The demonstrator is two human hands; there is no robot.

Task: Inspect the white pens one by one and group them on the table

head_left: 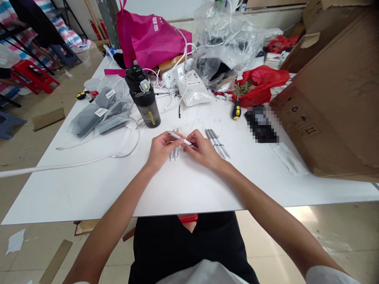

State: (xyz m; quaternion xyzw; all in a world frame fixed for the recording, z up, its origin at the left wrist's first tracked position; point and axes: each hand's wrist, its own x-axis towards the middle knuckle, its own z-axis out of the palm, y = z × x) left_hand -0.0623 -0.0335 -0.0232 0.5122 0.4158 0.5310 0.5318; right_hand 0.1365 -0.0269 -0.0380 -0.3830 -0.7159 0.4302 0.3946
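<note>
White pen (178, 137), between left fingers (172, 139), right fingers (189, 136)

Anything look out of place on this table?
A white cable runs off the left edge of the table over the floor, and loose olive-brown bits lie heaped on a red plastic bag.
</note>
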